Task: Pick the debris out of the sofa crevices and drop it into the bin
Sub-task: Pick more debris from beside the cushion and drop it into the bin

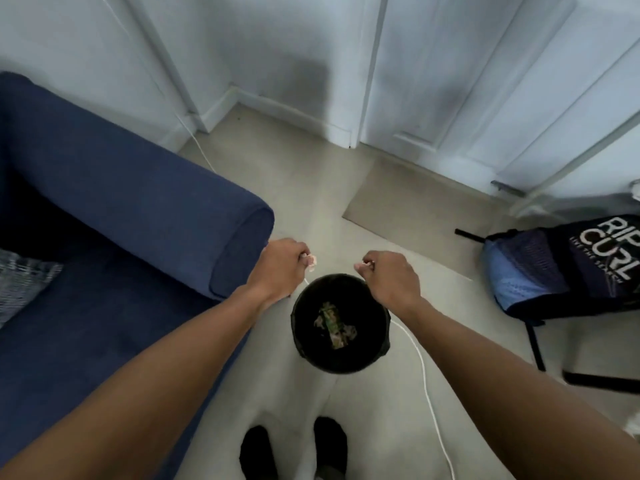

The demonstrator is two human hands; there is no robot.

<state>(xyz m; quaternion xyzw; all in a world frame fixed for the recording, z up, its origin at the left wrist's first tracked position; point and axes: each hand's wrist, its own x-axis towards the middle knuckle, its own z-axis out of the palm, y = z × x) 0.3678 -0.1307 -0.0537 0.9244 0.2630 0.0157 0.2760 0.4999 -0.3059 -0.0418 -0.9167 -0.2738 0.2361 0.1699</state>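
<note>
A round black bin (pixel 300 336) stands on the floor just right of the blue sofa (pixel 114 209), with greenish and pale scraps lying in its bottom. My left hand (pixel 277 268) hovers above the bin's far left rim, fingers closed on a small pale pinkish scrap (pixel 311 260). My right hand (pixel 389 275) is above the bin's far right rim, fingers pinched on a tiny pale bit (pixel 366 262) that barely shows. Both hands are level with each other, a short gap apart.
A white cable (pixel 424 372) runs along the floor past the bin's right side. A dark and blue backpack (pixel 554 268) rests on a black chair frame at the right. White doors and skirting stand ahead. My feet in black socks (pixel 294 448) are behind the bin. A grey cushion (pixel 20 282) lies on the sofa.
</note>
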